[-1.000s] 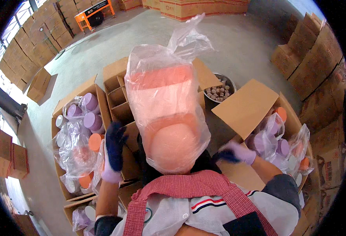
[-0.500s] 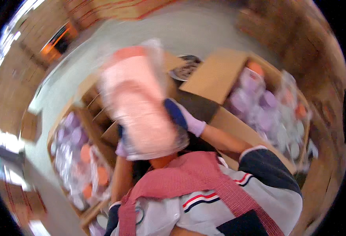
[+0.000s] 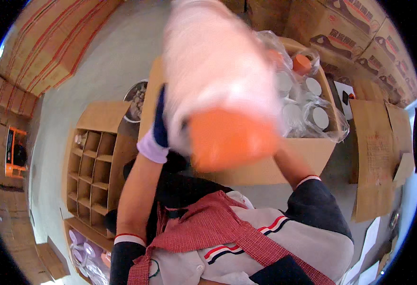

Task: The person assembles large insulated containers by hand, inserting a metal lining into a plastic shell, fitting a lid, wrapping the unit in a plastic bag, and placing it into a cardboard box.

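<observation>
A large pink bottle with an orange end, blurred and apparently in clear plastic wrap, is held up close in front of me. My left hand, in a dark blue glove with a lilac cuff, presses against its left side, the fingers partly hidden. From the right, my right forearm runs up behind the bottle, which hides that hand. Beyond the bottle an open carton holds several plastic-wrapped bottles with white and orange tops.
On the left stands an open carton with cardboard dividers. Below it is a box of wrapped lilac and orange bottles. A round metal bowl sits behind. Stacked cartons line the back right; flattened cardboard lies at right.
The bottle has come up closer, its orange end now towards me. My view has swung right, bringing the carton of white-topped bottles ahead. My right hand has gone out of sight behind the bottle.
</observation>
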Action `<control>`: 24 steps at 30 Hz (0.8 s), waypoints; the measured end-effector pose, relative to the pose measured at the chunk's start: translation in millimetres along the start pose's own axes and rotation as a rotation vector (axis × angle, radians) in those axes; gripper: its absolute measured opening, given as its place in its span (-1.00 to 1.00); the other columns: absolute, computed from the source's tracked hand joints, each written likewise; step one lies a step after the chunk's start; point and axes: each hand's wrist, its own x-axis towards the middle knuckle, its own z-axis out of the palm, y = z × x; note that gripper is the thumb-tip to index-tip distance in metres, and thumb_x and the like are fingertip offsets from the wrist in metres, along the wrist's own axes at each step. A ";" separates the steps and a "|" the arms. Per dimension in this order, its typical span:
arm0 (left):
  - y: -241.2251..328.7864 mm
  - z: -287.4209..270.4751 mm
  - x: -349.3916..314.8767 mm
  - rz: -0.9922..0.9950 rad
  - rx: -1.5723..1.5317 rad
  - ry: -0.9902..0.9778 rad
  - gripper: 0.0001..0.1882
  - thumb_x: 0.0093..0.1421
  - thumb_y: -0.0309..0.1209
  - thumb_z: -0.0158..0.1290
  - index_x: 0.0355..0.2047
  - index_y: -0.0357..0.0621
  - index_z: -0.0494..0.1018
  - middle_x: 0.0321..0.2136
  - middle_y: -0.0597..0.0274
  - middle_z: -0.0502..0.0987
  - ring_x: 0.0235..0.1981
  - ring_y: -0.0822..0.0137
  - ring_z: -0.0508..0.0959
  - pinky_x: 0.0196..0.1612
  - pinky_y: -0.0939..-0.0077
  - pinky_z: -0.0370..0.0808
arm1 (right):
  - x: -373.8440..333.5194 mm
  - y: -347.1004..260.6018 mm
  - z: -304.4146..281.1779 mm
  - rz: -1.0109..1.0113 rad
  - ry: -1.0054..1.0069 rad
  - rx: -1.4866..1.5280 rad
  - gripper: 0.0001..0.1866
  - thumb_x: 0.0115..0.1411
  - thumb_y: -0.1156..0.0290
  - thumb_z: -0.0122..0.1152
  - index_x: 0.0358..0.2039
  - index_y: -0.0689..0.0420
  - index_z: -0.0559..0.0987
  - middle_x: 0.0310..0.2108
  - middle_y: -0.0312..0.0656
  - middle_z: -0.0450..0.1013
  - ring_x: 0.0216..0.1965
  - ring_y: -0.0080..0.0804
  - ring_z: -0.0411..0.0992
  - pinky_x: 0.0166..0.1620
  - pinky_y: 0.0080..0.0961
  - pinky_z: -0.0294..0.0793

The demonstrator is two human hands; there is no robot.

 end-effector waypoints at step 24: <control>-75.2 50.3 -28.5 -0.180 0.921 -0.311 -0.33 0.04 -0.05 0.10 0.09 -0.21 0.34 0.02 -0.02 0.42 0.15 0.02 0.27 0.20 -0.11 0.02 | 203.0 233.8 -30.7 1.078 0.002 0.149 -0.67 0.24 0.21 -0.10 -0.21 0.16 0.54 -0.32 -0.11 0.49 -0.33 -0.28 0.45 -0.24 -0.41 0.44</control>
